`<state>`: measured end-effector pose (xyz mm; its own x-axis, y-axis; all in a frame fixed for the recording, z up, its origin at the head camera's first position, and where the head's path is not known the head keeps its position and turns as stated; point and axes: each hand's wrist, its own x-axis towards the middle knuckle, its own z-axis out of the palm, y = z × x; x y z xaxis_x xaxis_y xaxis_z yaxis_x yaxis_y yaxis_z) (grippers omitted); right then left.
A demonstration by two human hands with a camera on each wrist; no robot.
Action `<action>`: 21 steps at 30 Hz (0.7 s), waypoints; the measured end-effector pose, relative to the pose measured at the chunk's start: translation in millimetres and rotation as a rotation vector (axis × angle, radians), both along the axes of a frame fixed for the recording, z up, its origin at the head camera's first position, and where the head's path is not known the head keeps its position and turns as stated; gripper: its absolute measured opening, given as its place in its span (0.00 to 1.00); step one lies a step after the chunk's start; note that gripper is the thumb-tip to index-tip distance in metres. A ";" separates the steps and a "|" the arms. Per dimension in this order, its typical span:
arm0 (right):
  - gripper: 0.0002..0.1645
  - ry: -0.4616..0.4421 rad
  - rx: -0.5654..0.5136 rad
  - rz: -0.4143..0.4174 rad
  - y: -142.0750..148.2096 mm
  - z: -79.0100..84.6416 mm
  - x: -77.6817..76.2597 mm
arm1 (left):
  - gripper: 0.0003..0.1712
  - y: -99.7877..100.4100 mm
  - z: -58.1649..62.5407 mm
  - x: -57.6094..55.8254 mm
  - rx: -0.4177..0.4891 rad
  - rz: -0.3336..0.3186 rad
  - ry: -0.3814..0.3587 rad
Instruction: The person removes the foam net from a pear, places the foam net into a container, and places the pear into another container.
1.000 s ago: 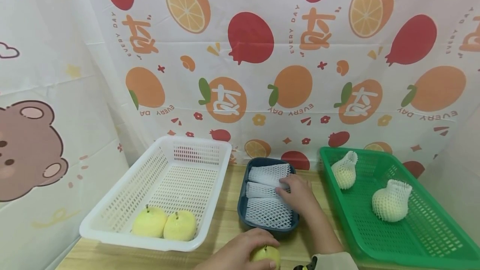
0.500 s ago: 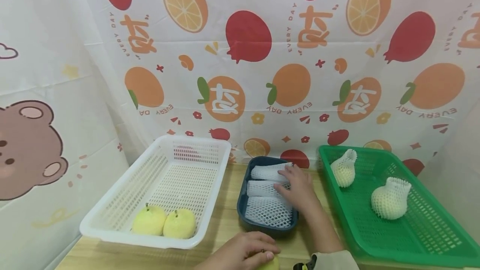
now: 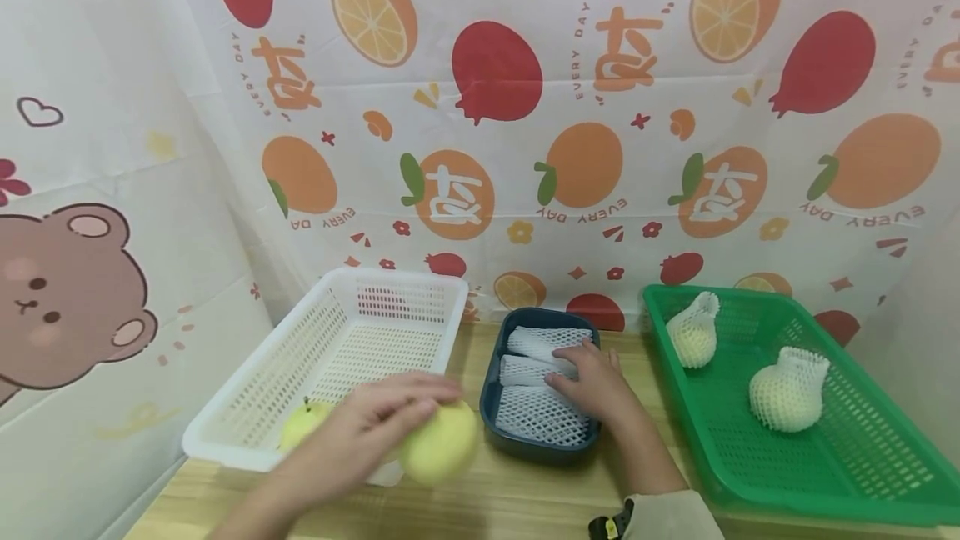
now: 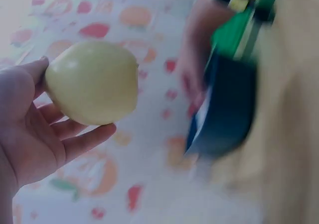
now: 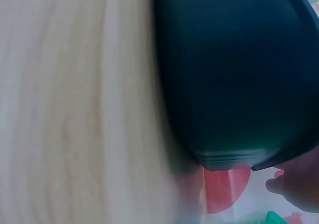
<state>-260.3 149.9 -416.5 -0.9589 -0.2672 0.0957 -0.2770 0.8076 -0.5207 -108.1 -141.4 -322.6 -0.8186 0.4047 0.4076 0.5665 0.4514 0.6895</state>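
Note:
My left hand [image 3: 367, 427] grips a round yellow pear [image 3: 440, 442] between thumb and fingers, lifted in front of the white basket's near right corner. In the left wrist view the pear [image 4: 94, 82] sits at the fingertips, with bare skin and no net. My right hand [image 3: 596, 382] reaches over the right side of a dark blue tray [image 3: 542, 449], its fingertips on the white foam net sleeves [image 3: 540, 422] lying there. Another yellow pear [image 3: 303, 422] shows in the white basket [image 3: 225, 444], partly behind my left forearm.
A green basket [image 3: 693, 440] on the right holds two pears in foam nets, one netted pear [image 3: 693, 336] farther back and another netted pear [image 3: 787, 390] nearer. Behind the wooden table [image 3: 525, 502] hangs a fruit-print cloth [image 3: 510, 190].
My left hand has lifted the pear from the table's front edge and brought it up and left, toward the white basket. My right hand stays at the sleeves, its fingers shifting slightly.

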 end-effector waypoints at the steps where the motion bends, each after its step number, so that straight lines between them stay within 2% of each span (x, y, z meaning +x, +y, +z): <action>1: 0.28 0.002 -0.005 0.004 0.4 0.4 0.1 | 0.15 -9.4 6.0 -1.2 -0.018 0.069 0.013; 5: 0.28 0.018 -0.008 0.018 0.7 2.0 0.5 | 0.15 -54.2 17.7 -15.8 -0.080 0.316 0.045; 7: 0.27 0.020 -0.011 0.019 0.5 2.5 0.4 | 0.17 -77.0 15.9 -26.7 -0.105 0.406 0.035; 9: 0.27 0.024 -0.011 0.017 0.4 2.5 0.6 | 0.19 -97.6 10.0 -37.5 -0.107 0.461 0.007; 11: 0.27 0.027 -0.015 0.017 0.2 2.1 1.2 | 0.22 -113.8 0.5 -47.6 -0.128 0.488 -0.036; 14: 0.27 0.034 -0.018 0.024 -0.4 0.5 2.3 | 0.27 -130.7 -15.0 -60.3 -0.206 0.506 -0.111; 18: 0.26 0.044 -0.014 0.032 -2.0 -1.2 2.3 | 0.30 -144.6 -31.8 -73.8 -0.337 0.517 -0.172; 21: 0.26 0.045 -0.010 0.036 -2.5 -1.7 2.7 | 0.30 -151.8 -40.6 -79.6 -0.405 0.520 -0.217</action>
<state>-257.6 147.5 -418.2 -0.9433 -0.3005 0.1410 -0.3291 0.7914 -0.5152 -187.7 -293.3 -363.2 -0.9934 0.0236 0.1126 0.0753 0.8729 0.4821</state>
